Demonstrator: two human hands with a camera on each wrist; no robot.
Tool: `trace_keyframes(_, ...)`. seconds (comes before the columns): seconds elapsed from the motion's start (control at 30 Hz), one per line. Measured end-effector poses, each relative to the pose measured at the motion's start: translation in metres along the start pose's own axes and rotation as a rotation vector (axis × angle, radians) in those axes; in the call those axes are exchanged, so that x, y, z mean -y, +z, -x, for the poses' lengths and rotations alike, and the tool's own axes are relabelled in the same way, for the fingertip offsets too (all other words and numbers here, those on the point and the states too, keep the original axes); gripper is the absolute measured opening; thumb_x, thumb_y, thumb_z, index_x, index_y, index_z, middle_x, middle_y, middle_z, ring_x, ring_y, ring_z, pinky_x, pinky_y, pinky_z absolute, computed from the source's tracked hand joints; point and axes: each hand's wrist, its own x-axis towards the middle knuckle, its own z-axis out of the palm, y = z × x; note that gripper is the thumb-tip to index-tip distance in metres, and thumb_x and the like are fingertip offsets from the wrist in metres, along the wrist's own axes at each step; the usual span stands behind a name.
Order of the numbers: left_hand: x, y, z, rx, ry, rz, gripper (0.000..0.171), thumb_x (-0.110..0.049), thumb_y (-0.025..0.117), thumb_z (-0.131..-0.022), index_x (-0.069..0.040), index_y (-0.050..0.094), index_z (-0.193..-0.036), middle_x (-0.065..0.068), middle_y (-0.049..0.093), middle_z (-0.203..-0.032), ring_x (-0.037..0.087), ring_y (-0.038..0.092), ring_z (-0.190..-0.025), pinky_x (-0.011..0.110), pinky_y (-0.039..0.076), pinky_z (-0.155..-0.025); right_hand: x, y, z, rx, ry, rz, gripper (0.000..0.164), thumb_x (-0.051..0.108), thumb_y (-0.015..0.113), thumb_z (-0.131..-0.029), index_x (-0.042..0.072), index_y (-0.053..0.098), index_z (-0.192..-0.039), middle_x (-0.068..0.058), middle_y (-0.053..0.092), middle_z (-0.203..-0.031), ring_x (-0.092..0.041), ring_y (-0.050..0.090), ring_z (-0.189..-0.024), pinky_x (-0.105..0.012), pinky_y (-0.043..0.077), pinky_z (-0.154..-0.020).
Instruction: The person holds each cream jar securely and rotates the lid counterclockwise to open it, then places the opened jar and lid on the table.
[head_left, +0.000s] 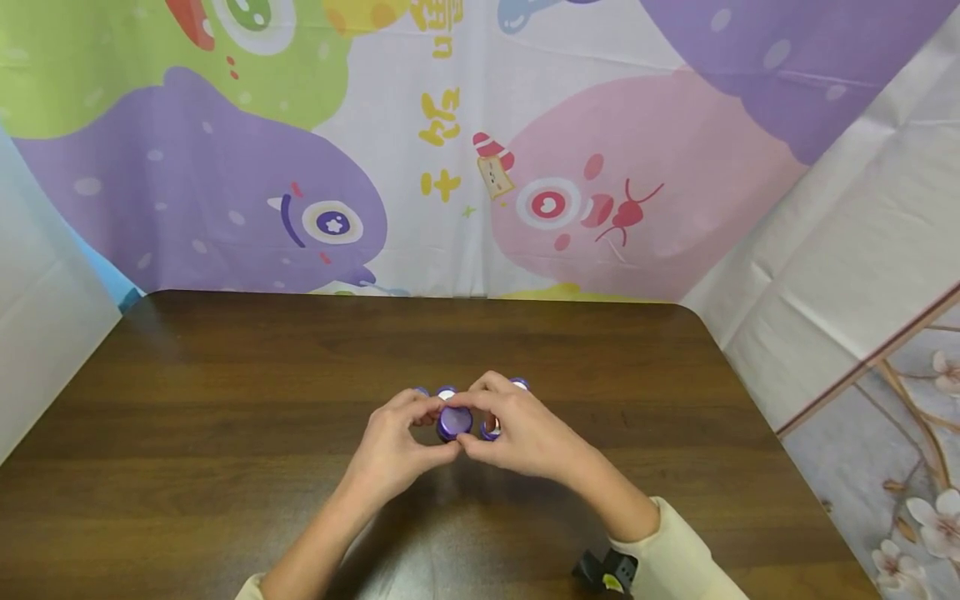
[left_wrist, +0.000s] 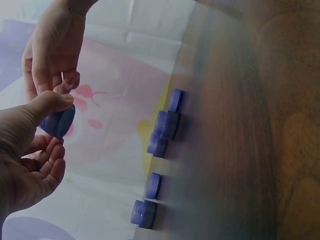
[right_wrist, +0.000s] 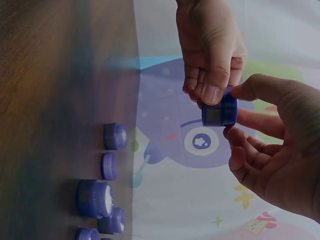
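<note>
A small purple cosmetic jar (head_left: 454, 423) with its lid on is held up above the table between both hands. My left hand (head_left: 393, 446) grips the jar's body between thumb and fingers, as the right wrist view shows. The right hand (head_left: 525, 429) pinches the lid end, its thumb and forefinger at the rim. Behind the hands, partly hidden in the head view, stand more purple jars. In the right wrist view, one larger jar (right_wrist: 94, 197) is uncovered with white inside. Beside it are a smaller jar (right_wrist: 115, 136) and a loose flat lid (right_wrist: 108, 166).
The dark wooden table (head_left: 225, 500) runs back to a cartoon-printed cloth (head_left: 465, 250). A black device (head_left: 607, 571) is near the right sleeve cuff. In the left wrist view, another flat lid (left_wrist: 175, 101) is at the far end of the row.
</note>
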Motion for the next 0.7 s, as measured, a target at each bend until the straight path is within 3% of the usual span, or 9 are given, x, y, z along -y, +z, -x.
trace_keyframes(0.27,-0.0006,-0.0015,-0.0021,-0.022,-0.006,-0.001,0.036,-0.014,0.084,-0.064,-0.004,0.070,-0.095,-0.002,0.062,-0.087,0.013,0.062,-0.081,0.025,0.054,-0.075,-0.0018,0.0015,-0.0014,-0.129,0.039,-0.002,0.034,0.029,0.078,-0.076,0.007,0.069,-0.101,-0.001,0.059,-0.088,-0.011,0.052,-0.068,-0.015,0.045,-0.058)
trace_keyframes(0.37,-0.0005,-0.0018,-0.0027,-0.022,-0.006,-0.003,0.035,-0.014,0.084,-0.064,-0.005,0.071,-0.095,-0.002,0.062,-0.088,0.015,0.063,-0.081,0.025,0.054,-0.075,-0.0028,0.0015,-0.0023,-0.107,0.014,0.006,0.031,0.025,0.076,-0.078,0.007,0.069,-0.101,-0.003,0.060,-0.089,-0.014,0.056,-0.068,-0.016,0.047,-0.059)
trace_keyframes(0.53,0.0003,-0.0019,-0.0029,-0.015,-0.001,-0.015,0.034,-0.014,0.083,-0.065,-0.006,0.071,-0.096,-0.002,0.063,-0.090,0.013,0.062,-0.082,0.025,0.054,-0.075,-0.0040,0.0005,-0.0023,-0.041,-0.038,0.039,0.035,0.018,0.069,-0.081,0.008,0.065,-0.114,-0.003,0.059,-0.098,-0.011,0.055,-0.069,-0.015,0.047,-0.061)
trace_keyframes(0.7,0.0002,-0.0019,-0.0030,-0.014,-0.012,0.004,0.035,-0.011,0.083,-0.064,-0.004,0.070,-0.096,0.000,0.062,-0.089,0.018,0.063,-0.082,0.032,0.055,-0.076,-0.0027,0.0015,-0.0012,-0.083,-0.008,0.001,0.041,0.026,0.074,-0.080,0.006,0.064,-0.115,-0.002,0.057,-0.095,-0.014,0.054,-0.068,-0.015,0.046,-0.059)
